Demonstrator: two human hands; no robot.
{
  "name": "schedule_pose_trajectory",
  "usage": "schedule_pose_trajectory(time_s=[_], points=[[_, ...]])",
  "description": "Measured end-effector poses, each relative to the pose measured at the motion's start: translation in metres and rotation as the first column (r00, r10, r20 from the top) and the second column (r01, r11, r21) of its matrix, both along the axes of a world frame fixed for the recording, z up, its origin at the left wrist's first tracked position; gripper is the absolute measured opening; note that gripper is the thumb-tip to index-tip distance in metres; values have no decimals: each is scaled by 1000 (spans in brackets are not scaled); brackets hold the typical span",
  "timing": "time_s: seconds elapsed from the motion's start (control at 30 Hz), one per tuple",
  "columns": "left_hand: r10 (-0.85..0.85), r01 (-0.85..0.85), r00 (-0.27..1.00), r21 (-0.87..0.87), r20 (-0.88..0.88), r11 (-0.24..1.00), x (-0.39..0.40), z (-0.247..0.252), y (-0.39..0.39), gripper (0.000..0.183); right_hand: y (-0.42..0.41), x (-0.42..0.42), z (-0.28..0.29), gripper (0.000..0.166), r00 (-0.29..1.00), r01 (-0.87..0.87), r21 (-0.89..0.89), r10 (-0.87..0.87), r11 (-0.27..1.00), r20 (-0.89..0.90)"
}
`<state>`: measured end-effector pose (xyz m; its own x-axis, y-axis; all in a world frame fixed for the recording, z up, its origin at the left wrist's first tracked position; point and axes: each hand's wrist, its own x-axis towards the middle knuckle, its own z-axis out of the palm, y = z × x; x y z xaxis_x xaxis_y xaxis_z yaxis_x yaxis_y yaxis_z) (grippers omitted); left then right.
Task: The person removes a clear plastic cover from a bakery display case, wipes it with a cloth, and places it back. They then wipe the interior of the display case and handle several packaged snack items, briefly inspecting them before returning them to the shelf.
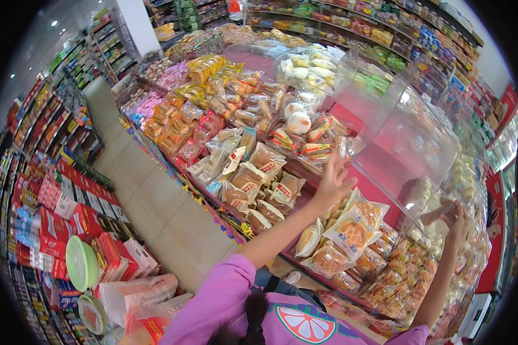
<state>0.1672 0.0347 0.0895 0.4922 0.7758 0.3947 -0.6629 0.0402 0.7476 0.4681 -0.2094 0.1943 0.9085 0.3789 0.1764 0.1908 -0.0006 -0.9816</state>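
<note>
My right hand grips the near right corner of a large clear plastic bin, its fingers seen through the plastic. The bin is tilted above a red-lined display stand. At the bin's near left corner, my left hand is raised with its fingers spread; whether it touches the plastic is unclear. Below my left hand lie wrapped round breads in clear and white packets. Left of it are wrapped long buns with red labels. Small wrapped cakes lie just beyond it.
Packaged pastries and pink-wrapped sweets fill the stand's far left. A tiled aisle runs along its left side. Red cartons and a green plastic basin stand across the aisle. Stocked shelves line the back.
</note>
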Motion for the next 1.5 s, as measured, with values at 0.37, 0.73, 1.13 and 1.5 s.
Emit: schedule_pose_trajectory(time_s=[0.37,0.73,1.13,1.5], points=[[146,-56,811,172,-567,983,45,-40,23,83,54,98,-87,25,999,25,-43,-25,999,-19],[402,702,364,531,-840,474,108,-69,11,69,42,117,-134,31,945,314,-247,-278,917,171],[346,851,259,382,-902,360,102,-41,10,61,52,88,-129,29,995,93,-71,-94,993,-21],[430,675,411,585,-804,449,83,-68,-14,49,56,58,-126,21,997,75,-192,-80,979,-20]])
